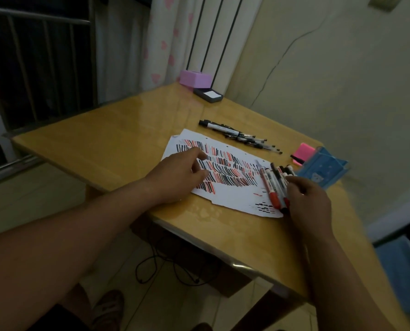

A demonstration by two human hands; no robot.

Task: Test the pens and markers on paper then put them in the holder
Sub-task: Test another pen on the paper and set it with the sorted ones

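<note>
where marked, the paper [232, 198] shows red and black strokes [225, 176].

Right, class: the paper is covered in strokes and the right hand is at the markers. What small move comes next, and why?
Probably pick one marker from the row with the right hand and stroke it on the paper. The left hand rests on the paper, steadying it, there is bare space along its near edge, and the holder waits just beyond the row.
</note>
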